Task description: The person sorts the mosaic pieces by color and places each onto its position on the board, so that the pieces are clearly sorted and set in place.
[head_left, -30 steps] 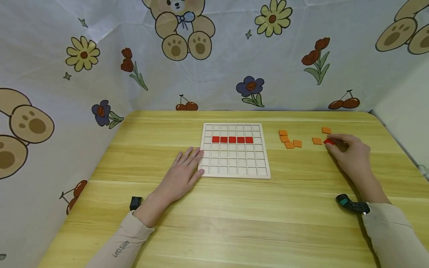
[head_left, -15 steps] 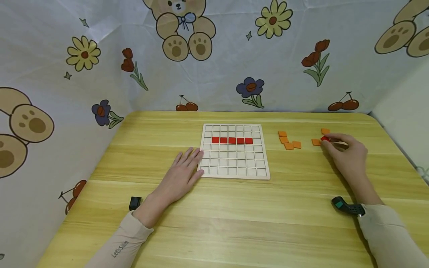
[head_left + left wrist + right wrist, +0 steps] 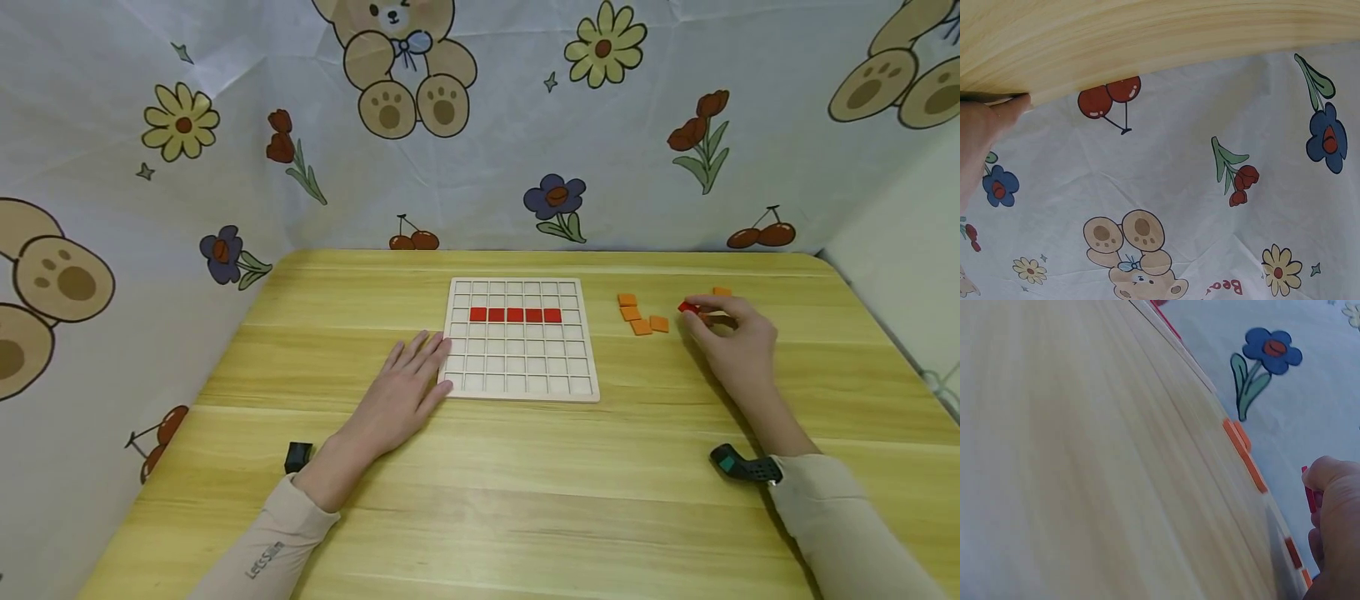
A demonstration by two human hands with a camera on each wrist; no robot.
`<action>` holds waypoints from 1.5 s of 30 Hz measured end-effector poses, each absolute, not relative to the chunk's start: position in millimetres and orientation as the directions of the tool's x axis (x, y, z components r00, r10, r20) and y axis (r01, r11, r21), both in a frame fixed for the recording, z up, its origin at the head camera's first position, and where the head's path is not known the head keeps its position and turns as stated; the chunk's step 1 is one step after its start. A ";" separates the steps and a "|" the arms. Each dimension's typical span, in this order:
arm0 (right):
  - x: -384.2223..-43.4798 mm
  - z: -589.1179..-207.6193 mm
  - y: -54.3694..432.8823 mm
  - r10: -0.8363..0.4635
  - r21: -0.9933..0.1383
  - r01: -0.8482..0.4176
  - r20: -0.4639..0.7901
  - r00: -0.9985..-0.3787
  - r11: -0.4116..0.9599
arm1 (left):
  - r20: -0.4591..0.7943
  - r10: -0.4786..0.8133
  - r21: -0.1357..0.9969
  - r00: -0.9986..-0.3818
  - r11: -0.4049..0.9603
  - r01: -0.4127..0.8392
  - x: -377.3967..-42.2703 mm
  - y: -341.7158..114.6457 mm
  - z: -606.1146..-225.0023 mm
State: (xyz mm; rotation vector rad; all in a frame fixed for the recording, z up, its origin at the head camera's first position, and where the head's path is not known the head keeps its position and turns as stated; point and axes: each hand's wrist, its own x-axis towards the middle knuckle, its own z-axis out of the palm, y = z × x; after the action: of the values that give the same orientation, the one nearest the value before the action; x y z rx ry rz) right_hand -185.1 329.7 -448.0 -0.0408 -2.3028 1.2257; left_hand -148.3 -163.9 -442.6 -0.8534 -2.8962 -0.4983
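Note:
My right hand (image 3: 738,346) pinches a small red square tile (image 3: 687,307) between thumb and fingertips, above the table to the right of the board. In the right wrist view the same red tile (image 3: 1309,490) pokes out past the thumb. A pale grid board (image 3: 516,364) lies mid-table, with several red tiles (image 3: 514,315) side by side in one row. My left hand (image 3: 397,400) lies flat with fingers extended, thumb and fingertips at the board's left edge. The left wrist view catches only part of that hand (image 3: 979,137).
Between board and right hand lies a loose cluster of orange tiles (image 3: 630,313). Another orange tile (image 3: 722,292) shows just behind the right hand. A printed cloth (image 3: 480,167) hangs along the back of the wooden table (image 3: 525,483). Both wrists carry black devices (image 3: 742,465).
My right hand has moved left with the red tile, from beside the far-right orange tiles toward the orange cluster. One orange tile is now hidden by the hand. The left hand stays put.

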 end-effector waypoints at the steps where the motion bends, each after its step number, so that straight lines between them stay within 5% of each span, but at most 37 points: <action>1: -185.4 -448.0 326.2 0.247 -0.770 -0.226 0.444 -0.861 0.597 | 0.168 0.514 0.285 -0.841 0.791 0.541 -148.5 -163.7 -443.0; 15: -196.5 -445.0 273.4 0.072 -0.663 -0.392 0.558 -0.826 0.637 | 0.159 0.508 0.293 -0.846 0.795 0.532 -148.3 -162.5 -442.9; 29: -215.0 -443.8 217.9 -0.068 -0.641 -0.443 0.521 -0.851 0.627 | 0.158 0.511 0.293 -0.845 0.793 0.534 -148.7 -164.3 -442.9; 45: -217.2 -445.1 208.2 -0.187 -0.607 -0.430 0.422 -0.887 0.669 | 0.160 0.511 0.287 -0.845 0.794 0.535 -150.3 -164.1 -443.6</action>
State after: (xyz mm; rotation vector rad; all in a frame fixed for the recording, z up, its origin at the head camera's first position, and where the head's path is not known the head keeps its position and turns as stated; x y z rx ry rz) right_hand -217.2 208.2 -445.1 0.4888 -2.5603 1.0520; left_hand -150.3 -164.1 -443.6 -0.8482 -2.9051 -0.4993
